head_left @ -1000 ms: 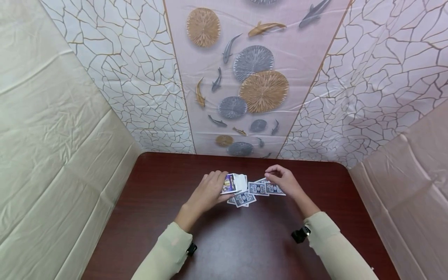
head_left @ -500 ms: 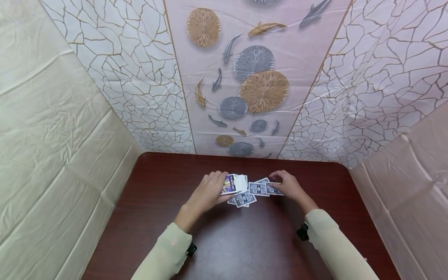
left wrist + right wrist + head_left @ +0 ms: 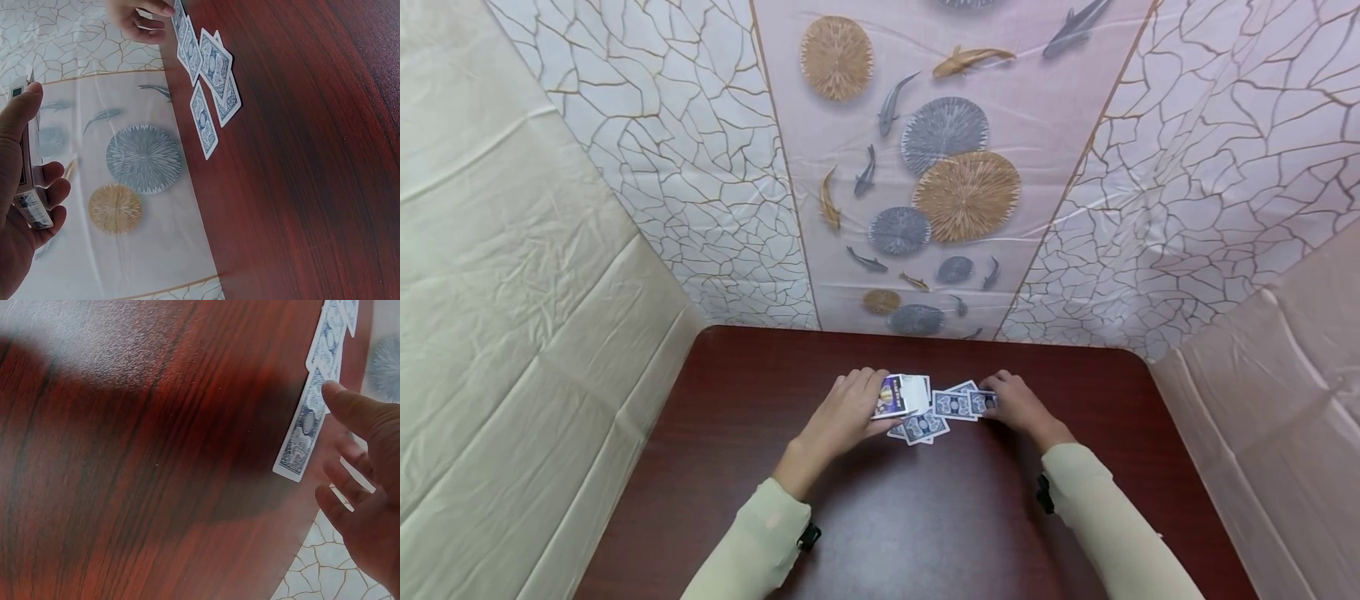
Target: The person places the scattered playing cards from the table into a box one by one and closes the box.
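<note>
My left hand (image 3: 842, 412) grips a playing card box (image 3: 891, 397), thumb on one side and fingers curled round the other. The box has a purple and yellow picture, and a white flap (image 3: 916, 393) sticks out at its right end. On the table, several playing cards (image 3: 215, 62) lie with blue patterned backs up, overlapping in a loose row. My right hand (image 3: 1018, 406) is at the row's right end, over the rightmost card (image 3: 301, 440). Its thumb reaches over that card's edge in the right wrist view, and the other fingers are loosely bent beyond it.
A dark red-brown wooden table (image 3: 910, 517) carries everything. Behind it hangs a cloth backdrop (image 3: 887, 167) with fish and round leaf shapes. Cream cloth walls (image 3: 535, 375) stand at both sides. Each wrist wears a small black camera (image 3: 808, 537).
My right hand has come down from above the cards and shifted to the rightmost card's end, its fingers lower now. The left hand and the box stay in place.
</note>
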### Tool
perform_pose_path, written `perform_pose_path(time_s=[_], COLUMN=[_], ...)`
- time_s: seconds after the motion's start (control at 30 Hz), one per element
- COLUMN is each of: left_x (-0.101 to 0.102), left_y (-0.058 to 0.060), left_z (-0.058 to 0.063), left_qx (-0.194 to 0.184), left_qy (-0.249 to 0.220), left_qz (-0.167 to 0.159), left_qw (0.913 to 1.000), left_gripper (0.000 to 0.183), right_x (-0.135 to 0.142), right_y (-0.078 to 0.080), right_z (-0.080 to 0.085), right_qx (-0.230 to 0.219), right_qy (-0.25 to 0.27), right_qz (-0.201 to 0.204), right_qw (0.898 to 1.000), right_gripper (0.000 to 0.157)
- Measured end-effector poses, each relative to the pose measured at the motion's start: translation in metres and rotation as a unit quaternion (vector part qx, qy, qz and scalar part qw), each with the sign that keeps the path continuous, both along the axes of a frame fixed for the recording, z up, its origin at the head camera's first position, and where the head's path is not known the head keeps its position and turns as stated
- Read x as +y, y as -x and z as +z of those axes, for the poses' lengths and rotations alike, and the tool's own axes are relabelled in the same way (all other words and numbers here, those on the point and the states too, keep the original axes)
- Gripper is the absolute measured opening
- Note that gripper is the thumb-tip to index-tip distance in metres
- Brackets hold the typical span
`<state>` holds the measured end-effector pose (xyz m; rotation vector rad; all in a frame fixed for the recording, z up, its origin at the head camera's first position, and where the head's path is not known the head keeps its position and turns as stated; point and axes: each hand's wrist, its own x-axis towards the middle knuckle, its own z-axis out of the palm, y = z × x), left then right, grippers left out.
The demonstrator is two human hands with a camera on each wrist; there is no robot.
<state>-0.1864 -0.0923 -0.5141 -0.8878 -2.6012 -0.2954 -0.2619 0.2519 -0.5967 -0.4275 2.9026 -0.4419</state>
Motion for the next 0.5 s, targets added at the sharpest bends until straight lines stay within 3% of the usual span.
perform_pose_path(time_s=[0.5], left_x=[0.0092], left_y=[0.0002], left_z=[-0.0008], left_qx=[0.005], left_qy=[0.002], left_qz=[-0.014], left_qw=[0.9999], left_gripper=[0.072], right_x=[0.0018], right_y=[0.0042], right_z=[-0.007], right_qx=[-0.035], right_qy=[-0.047], right_qz=[-0.026], right_qw=[0.998], right_gripper=[0.053])
